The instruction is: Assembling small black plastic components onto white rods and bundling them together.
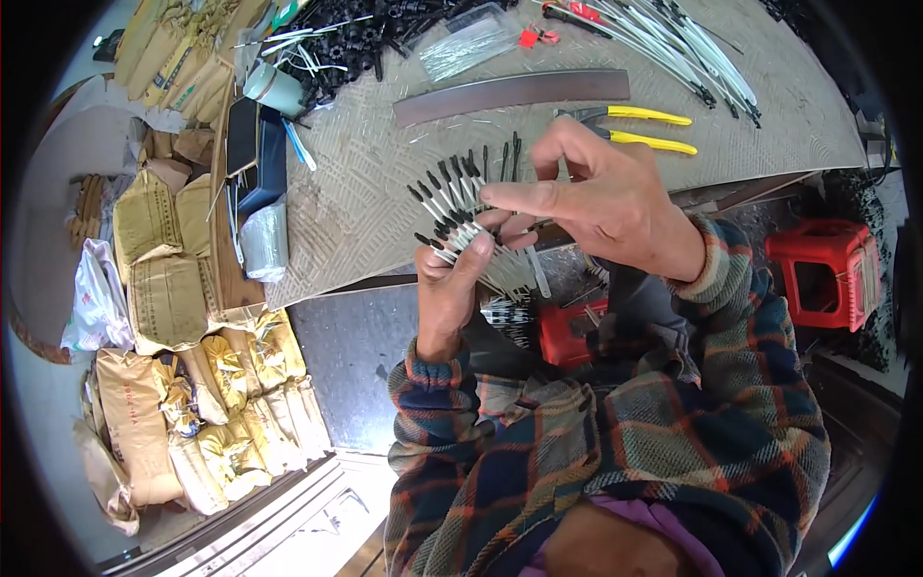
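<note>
Rods [456,195], slim and black-tipped, fan from the left hand [445,296].

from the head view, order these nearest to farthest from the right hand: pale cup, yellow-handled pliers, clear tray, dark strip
1. Yellow-handled pliers: just beyond the right hand.
2. Dark strip: farther up the table, left of the pliers.
3. Clear tray: beyond the strip.
4. Pale cup: at the table's left side.

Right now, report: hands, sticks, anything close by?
Left hand gripping fanned, black-tipped sticks. Right hand beside their tips, contact unclear. Pliers on table, just beyond right hand.
</note>
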`<state>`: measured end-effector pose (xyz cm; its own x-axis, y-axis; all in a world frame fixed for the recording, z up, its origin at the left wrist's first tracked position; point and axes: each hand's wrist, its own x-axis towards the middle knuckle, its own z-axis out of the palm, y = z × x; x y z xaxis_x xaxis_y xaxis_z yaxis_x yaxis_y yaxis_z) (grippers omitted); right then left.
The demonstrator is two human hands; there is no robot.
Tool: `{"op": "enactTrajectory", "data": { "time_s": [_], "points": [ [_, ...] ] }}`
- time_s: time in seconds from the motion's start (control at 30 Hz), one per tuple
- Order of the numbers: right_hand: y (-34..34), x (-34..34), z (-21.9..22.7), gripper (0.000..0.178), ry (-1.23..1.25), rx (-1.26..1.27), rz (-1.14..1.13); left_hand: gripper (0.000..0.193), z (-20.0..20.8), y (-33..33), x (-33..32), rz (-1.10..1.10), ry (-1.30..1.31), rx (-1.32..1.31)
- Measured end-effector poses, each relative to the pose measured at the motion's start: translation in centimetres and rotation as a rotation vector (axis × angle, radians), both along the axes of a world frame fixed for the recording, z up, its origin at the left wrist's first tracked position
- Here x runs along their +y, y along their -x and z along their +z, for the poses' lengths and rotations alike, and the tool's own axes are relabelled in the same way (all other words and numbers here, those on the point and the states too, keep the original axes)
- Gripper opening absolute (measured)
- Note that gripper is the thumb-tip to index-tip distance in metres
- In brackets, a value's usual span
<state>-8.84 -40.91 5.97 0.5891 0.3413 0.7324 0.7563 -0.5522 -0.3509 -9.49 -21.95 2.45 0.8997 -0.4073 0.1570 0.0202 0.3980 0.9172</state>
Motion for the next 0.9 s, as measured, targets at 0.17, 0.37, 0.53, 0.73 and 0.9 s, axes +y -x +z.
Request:
{"op": "enactTrajectory", "data": {
  "time_s": [0.17, 0.37, 0.53, 0.73, 0.9],
  "points": [
    [-0.2, 0.5, 0.2, 0.047, -0.017, -0.002, 0.015, 0.033, 0.1, 0.1, 0.4, 0.017, -0.003, -0.01],
    [0.0, 0.4, 0.1, 0.046, 0.02, -0.029, -0.012, 0.032, 0.2, 0.0, 0.1, -0.003, 0.025, 0.022],
    [0.1, 0.7, 0.3, 0.045, 0.052, -0.02, -0.017, 0.032, 0.1, 0.2, 0.5, 0.015, 0.023, 0.047],
    [0.2, 1.0, 0.6, 0.043, 0.02, 0.01, 0.007, 0.026, -0.6, 0.2, 0.7, 0.096, -0.025, 0.064],
    [-1.0, 0.8, 1.3, 0.028, 0.142, -0.117, 0.019, 0.024, -0.8, 0.2, 0.6, 0.104, -0.017, 0.055]
  ]
}}
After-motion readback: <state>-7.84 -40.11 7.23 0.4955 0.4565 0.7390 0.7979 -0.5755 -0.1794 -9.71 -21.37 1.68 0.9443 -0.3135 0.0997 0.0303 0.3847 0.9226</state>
